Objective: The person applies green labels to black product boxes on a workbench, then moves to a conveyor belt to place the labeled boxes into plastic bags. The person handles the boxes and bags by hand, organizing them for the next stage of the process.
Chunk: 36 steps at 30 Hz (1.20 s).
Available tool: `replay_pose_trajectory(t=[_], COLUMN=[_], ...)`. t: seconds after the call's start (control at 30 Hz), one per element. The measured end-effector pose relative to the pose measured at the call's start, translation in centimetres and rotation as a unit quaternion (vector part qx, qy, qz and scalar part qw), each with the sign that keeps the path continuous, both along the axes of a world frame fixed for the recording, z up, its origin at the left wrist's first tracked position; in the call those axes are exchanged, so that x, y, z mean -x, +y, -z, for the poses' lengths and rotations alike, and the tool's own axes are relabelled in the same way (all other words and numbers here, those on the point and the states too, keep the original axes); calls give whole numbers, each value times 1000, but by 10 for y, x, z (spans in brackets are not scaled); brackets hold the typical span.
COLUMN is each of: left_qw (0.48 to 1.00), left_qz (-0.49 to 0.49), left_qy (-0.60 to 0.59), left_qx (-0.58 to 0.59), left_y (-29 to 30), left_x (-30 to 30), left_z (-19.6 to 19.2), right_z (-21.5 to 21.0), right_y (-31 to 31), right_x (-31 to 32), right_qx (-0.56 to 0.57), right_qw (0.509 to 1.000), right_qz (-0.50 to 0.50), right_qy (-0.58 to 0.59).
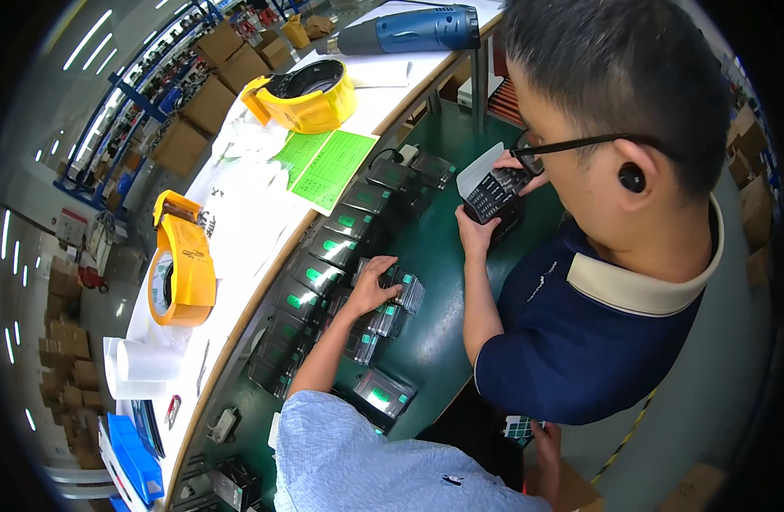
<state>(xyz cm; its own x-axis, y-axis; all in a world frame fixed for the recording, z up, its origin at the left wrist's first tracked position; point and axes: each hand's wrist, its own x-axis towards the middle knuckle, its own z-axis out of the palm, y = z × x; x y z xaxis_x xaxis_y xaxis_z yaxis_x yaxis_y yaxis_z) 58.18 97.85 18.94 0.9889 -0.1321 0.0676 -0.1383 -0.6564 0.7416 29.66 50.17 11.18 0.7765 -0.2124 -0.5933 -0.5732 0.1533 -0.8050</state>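
My left hand (375, 288) reaches over a group of dark plastic boxes with clear covers, its curled fingers and thumb on one box (411, 294) at the right end of a stack. Bright green labels show on many boxes, among them a nearer one (385, 394) lying apart on the green work surface. Low at the right, my right hand (545, 444) holds a sheet of green stickers (521, 429) in a white grid, partly hidden by my light blue sleeve. At the right, a co-worker's hands (477, 230) hold a dark box (494, 194) with its pale lid raised.
Rows of boxes (294, 300) line the raised white shelf (238, 192). On that shelf stand two yellow tape dispensers (187, 271), a green printed sheet (328, 166), a blue heat gun (409, 32) and a white roll (148, 362). The co-worker (597, 324) stands close on my right.
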Motion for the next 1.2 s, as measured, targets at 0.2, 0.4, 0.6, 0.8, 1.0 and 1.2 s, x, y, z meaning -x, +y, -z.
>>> replay_pose_trajectory(t=[0.2,0.4,0.6,0.8,1.0,1.2], left_qw=[983,945,976,973,967,991], left_qz=[-8,5,6,16,25,55], left_qy=[30,50,74,110,10,66], left_qx=[-181,-323,-203,-200,-255,-105], left_y=[-12,-31,-2,-9,-24,-101], left_x=[7,-3,-12,-16,-4,103], left_z=[14,31,9,1,5,22], right_z=[-18,-29,-26,-11,-36,-50], right_y=[1,-4,-23,-31,-28,-32], right_x=[-5,-8,1,12,-1,-14], right_qx=[-20,-36,-1,-23,-14,-33], right_qw=[999,999,1000,999,1000,997], right_qz=[-26,-19,12,41,17,-60], right_qy=[4,34,29,28,9,-43])
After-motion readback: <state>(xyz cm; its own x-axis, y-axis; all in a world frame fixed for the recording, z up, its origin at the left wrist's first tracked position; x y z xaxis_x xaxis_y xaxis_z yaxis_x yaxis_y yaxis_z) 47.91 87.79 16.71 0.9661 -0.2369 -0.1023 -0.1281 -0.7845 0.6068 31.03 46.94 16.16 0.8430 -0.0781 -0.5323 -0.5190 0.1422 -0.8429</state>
